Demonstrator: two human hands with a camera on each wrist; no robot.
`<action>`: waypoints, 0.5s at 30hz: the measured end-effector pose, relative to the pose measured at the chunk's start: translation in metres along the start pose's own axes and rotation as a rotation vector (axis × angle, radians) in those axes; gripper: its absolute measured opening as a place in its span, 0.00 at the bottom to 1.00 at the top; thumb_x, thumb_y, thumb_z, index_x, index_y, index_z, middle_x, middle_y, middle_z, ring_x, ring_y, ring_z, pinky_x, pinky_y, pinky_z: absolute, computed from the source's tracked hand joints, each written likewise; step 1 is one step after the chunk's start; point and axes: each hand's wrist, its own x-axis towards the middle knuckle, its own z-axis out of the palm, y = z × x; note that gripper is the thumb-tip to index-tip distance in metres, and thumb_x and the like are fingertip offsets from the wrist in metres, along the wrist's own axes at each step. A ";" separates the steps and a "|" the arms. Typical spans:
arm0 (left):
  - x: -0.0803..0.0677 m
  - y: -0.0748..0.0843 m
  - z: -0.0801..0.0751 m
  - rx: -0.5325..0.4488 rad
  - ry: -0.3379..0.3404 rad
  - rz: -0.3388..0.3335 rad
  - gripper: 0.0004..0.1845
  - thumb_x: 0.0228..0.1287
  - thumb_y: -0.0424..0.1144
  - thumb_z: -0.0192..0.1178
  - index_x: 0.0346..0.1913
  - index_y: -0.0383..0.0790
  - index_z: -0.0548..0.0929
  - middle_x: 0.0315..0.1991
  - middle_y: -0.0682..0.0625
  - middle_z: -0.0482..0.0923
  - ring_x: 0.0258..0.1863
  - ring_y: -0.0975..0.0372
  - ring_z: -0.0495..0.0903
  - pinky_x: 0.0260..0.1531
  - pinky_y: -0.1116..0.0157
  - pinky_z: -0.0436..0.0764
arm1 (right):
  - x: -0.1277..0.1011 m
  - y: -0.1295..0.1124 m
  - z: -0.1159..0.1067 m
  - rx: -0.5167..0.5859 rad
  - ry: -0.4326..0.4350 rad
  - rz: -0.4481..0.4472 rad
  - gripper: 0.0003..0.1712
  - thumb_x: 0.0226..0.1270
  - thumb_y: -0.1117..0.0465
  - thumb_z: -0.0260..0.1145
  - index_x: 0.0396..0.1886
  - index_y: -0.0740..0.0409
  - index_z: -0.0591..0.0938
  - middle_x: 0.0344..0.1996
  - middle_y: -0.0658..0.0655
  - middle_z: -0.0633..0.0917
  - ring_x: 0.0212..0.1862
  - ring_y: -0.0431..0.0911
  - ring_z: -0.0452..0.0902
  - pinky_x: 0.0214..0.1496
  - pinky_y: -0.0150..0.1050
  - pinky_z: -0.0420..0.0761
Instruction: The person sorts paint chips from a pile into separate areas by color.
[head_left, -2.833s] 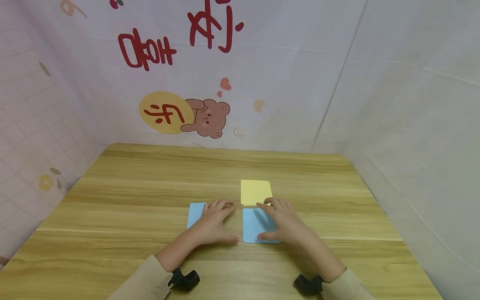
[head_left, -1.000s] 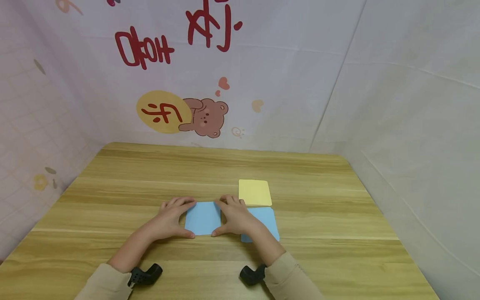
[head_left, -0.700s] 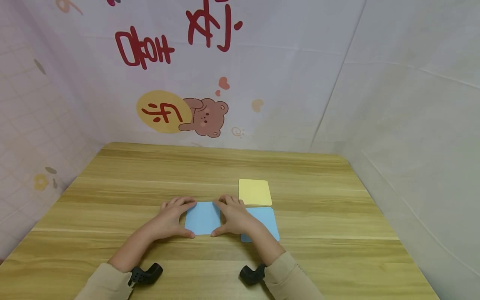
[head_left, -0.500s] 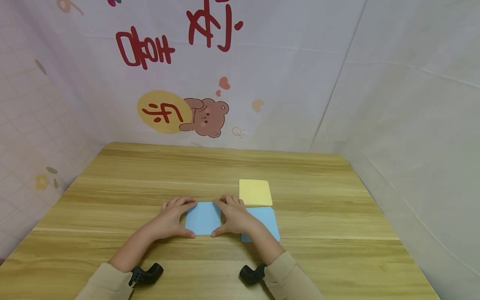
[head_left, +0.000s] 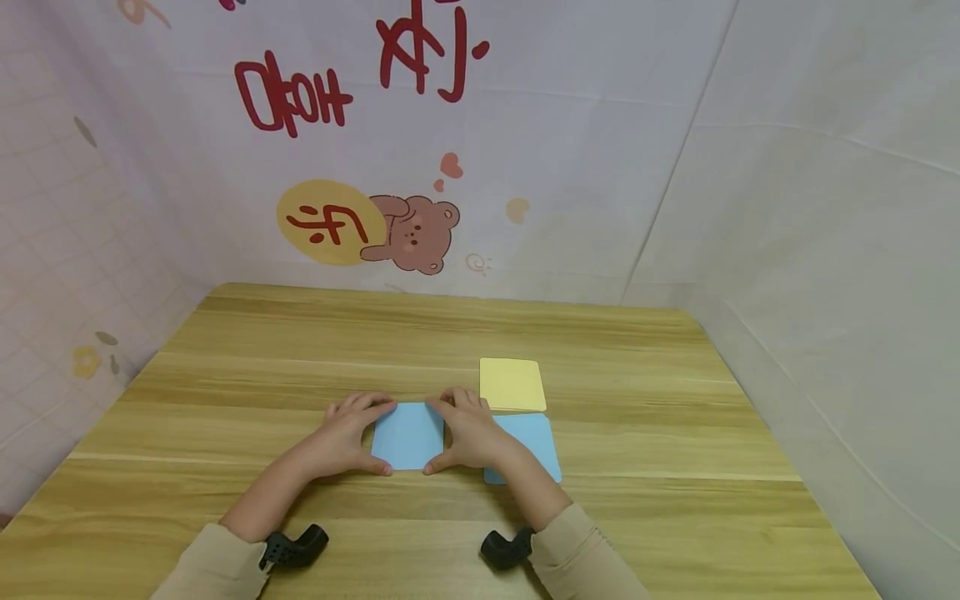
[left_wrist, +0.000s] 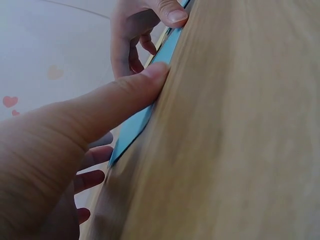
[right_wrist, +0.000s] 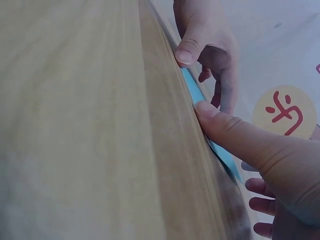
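A blue square card (head_left: 408, 437) with thin edges lies on the wooden table between both hands. My left hand (head_left: 347, 437) spans its left side, thumb at the near edge and fingertips at the far corner. Mirroring this, my right hand (head_left: 468, 435) has its thumb on the near edge and its forefinger at the far right corner. In the left wrist view the thumb (left_wrist: 145, 82) touches the card's edge. From the right wrist, the blue card (right_wrist: 192, 86) appears as a thin strip past the thumb.
A second blue card (head_left: 542, 446) lies right of the hands, partly hidden by the right hand and wrist. Just behind it is a yellow card (head_left: 512, 385). A printed cloth (head_left: 570, 192) hangs along the table's back edge.
Both hands have shifted left since the earliest frame; the right hand left the right-hand blue card and joined the left hand at the other one. Over the last second they barely move.
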 end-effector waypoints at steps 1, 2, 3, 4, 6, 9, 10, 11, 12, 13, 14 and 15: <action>0.000 0.000 0.000 -0.006 0.001 0.000 0.52 0.38 0.57 0.77 0.66 0.34 0.70 0.65 0.41 0.65 0.64 0.45 0.59 0.49 0.45 0.57 | 0.000 0.000 0.000 -0.001 -0.002 0.001 0.60 0.40 0.33 0.75 0.72 0.52 0.64 0.61 0.55 0.65 0.63 0.50 0.56 0.61 0.46 0.60; 0.000 0.001 0.000 -0.012 0.001 0.001 0.52 0.38 0.57 0.77 0.66 0.34 0.70 0.65 0.41 0.65 0.64 0.45 0.59 0.49 0.45 0.56 | 0.000 0.000 0.001 -0.001 -0.002 0.001 0.60 0.40 0.32 0.75 0.72 0.52 0.64 0.61 0.55 0.65 0.63 0.50 0.56 0.61 0.46 0.60; 0.000 0.001 0.000 -0.018 0.001 0.001 0.52 0.38 0.57 0.77 0.67 0.34 0.70 0.65 0.41 0.65 0.64 0.45 0.59 0.49 0.46 0.56 | 0.000 0.001 0.001 -0.002 -0.003 0.000 0.60 0.40 0.32 0.75 0.72 0.52 0.64 0.61 0.55 0.65 0.63 0.51 0.56 0.61 0.46 0.60; 0.000 0.001 0.000 -0.024 0.001 0.001 0.52 0.38 0.56 0.77 0.67 0.34 0.70 0.65 0.41 0.65 0.64 0.45 0.59 0.50 0.45 0.56 | -0.001 0.001 0.001 -0.002 -0.003 -0.001 0.61 0.40 0.32 0.75 0.72 0.52 0.64 0.61 0.55 0.65 0.64 0.51 0.56 0.61 0.47 0.60; 0.000 0.001 0.000 -0.032 -0.001 0.000 0.52 0.38 0.56 0.78 0.67 0.34 0.70 0.65 0.41 0.64 0.64 0.45 0.59 0.50 0.46 0.55 | -0.001 0.001 0.001 0.000 -0.002 -0.007 0.61 0.39 0.32 0.75 0.72 0.53 0.64 0.62 0.55 0.65 0.64 0.52 0.56 0.62 0.47 0.60; 0.000 0.001 0.001 -0.033 -0.001 0.003 0.52 0.38 0.56 0.78 0.67 0.34 0.70 0.65 0.41 0.64 0.64 0.45 0.59 0.50 0.46 0.56 | -0.003 0.000 0.001 0.000 0.004 -0.018 0.62 0.38 0.32 0.76 0.72 0.54 0.64 0.62 0.56 0.65 0.65 0.52 0.55 0.62 0.48 0.60; 0.000 0.001 0.001 -0.033 0.000 0.005 0.52 0.38 0.56 0.78 0.67 0.34 0.70 0.65 0.42 0.64 0.64 0.46 0.59 0.49 0.46 0.56 | -0.003 0.000 0.001 0.001 0.006 -0.021 0.63 0.38 0.32 0.76 0.73 0.54 0.63 0.62 0.56 0.64 0.65 0.52 0.55 0.62 0.48 0.60; 0.001 0.001 0.001 -0.031 0.000 0.009 0.53 0.37 0.57 0.78 0.67 0.35 0.70 0.64 0.42 0.64 0.63 0.46 0.59 0.49 0.47 0.56 | -0.004 0.000 0.001 -0.002 0.009 -0.024 0.63 0.38 0.32 0.76 0.73 0.54 0.63 0.62 0.56 0.64 0.65 0.52 0.55 0.62 0.48 0.59; 0.001 0.002 0.001 -0.030 0.001 0.013 0.53 0.37 0.57 0.78 0.67 0.35 0.70 0.64 0.42 0.64 0.63 0.46 0.59 0.49 0.47 0.57 | -0.004 0.000 0.001 -0.003 0.012 -0.026 0.63 0.38 0.32 0.76 0.73 0.54 0.63 0.62 0.56 0.63 0.65 0.52 0.54 0.62 0.48 0.59; 0.001 0.002 0.001 -0.029 0.000 0.015 0.53 0.37 0.57 0.78 0.67 0.35 0.70 0.64 0.43 0.64 0.63 0.46 0.59 0.48 0.48 0.57 | -0.004 0.000 0.001 -0.006 0.014 -0.028 0.63 0.39 0.32 0.76 0.73 0.54 0.63 0.62 0.56 0.63 0.65 0.52 0.54 0.62 0.48 0.59; 0.001 0.002 0.002 -0.029 -0.001 0.017 0.53 0.37 0.58 0.77 0.67 0.35 0.70 0.64 0.43 0.64 0.63 0.47 0.60 0.48 0.48 0.57 | -0.005 0.000 0.000 -0.005 0.017 -0.030 0.63 0.39 0.32 0.76 0.73 0.55 0.63 0.62 0.55 0.63 0.65 0.52 0.54 0.61 0.48 0.59; 0.002 0.003 0.002 -0.027 -0.004 0.019 0.54 0.37 0.59 0.77 0.67 0.36 0.69 0.64 0.43 0.64 0.63 0.47 0.60 0.48 0.48 0.57 | -0.005 0.000 0.000 -0.007 0.019 -0.032 0.63 0.39 0.33 0.76 0.73 0.55 0.63 0.61 0.55 0.63 0.65 0.51 0.54 0.61 0.48 0.59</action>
